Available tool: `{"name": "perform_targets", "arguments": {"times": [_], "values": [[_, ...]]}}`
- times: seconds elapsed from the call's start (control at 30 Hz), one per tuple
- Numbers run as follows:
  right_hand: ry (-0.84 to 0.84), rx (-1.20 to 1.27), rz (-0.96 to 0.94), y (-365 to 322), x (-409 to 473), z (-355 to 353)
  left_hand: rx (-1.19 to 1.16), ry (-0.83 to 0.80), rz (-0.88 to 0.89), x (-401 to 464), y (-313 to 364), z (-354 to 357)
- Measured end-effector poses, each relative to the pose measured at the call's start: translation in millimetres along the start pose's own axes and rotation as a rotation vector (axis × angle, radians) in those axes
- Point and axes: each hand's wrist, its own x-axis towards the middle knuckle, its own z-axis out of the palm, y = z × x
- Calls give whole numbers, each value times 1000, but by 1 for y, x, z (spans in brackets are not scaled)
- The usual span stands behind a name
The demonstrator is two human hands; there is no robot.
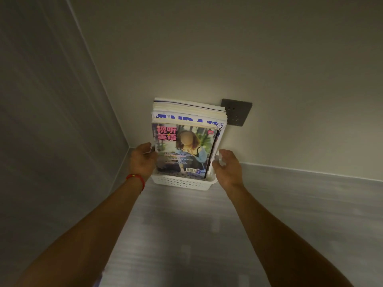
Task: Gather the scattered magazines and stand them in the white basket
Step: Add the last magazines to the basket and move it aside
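A white perforated basket (pixel 180 182) stands on the grey floor against the wall in the room's corner. Several magazines (pixel 186 119) stand upright in it, leaning back on the wall. The front magazine (pixel 182 150) has a colourful cover with a seated woman and pink Chinese title. My left hand (pixel 142 160) touches the left edge of the front magazine, fingers loosely bent. My right hand (pixel 227 169) is at the basket's right end beside the stack, its fingers curled near the basket's white rim; whether it grips the rim is unclear.
A dark wall socket (pixel 236 111) sits just behind and right of the magazines. A grey panelled wall (pixel 51 121) runs along the left, a grey skirting board (pixel 310 177) along the right. The grey floor (pixel 186 235) stretches toward me.
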Motion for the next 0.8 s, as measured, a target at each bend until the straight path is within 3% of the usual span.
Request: {"name": "perform_targets", "arguments": {"times": [0.13,0.23,0.4,0.57,0.8], "values": [[-107,-122,117,21,4,-5,265,-109,13,5,-16,-5],[-223,-119,151,28,8,-1,160,-254,-21,9,-20,-3],[-333,46,47,11,25,11,65,-426,8,30,-23,2],[-340,219,192,0,49,31,9,-528,-9,52,-33,8],[-313,286,259,14,62,39,-26,-492,27,48,-46,16]]}}
